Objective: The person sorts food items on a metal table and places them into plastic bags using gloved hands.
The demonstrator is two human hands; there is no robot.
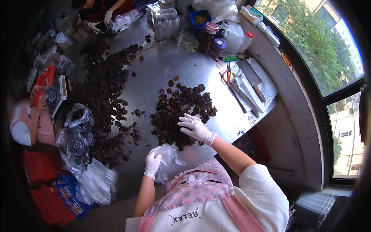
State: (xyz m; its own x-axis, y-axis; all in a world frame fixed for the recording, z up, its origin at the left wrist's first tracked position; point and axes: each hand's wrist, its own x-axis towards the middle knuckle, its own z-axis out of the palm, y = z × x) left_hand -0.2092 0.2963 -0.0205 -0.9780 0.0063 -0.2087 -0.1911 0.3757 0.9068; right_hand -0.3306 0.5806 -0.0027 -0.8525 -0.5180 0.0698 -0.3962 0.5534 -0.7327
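Observation:
My left hand (152,162), in a white glove, grips the edge of a clear plastic bag (168,163) at the metal table's near edge. The bag looks crumpled, and its contents cannot be made out. My right hand (197,129), also gloved, lies palm down with fingers spread on the near right side of a pile of dark brown dried pieces, possibly mushrooms (168,116). A much larger heap of the same pieces (101,78) covers the table's left part, with a few loose ones between the two.
Scissors (226,76) and a cleaver (250,74) lie on plastic at the right. Jars (218,46) and stacked trays (166,23) stand at the back. Plastic bags (95,179) lie at the left edge above a blue basket (69,197). Two people work beyond, one beside a scale (62,87).

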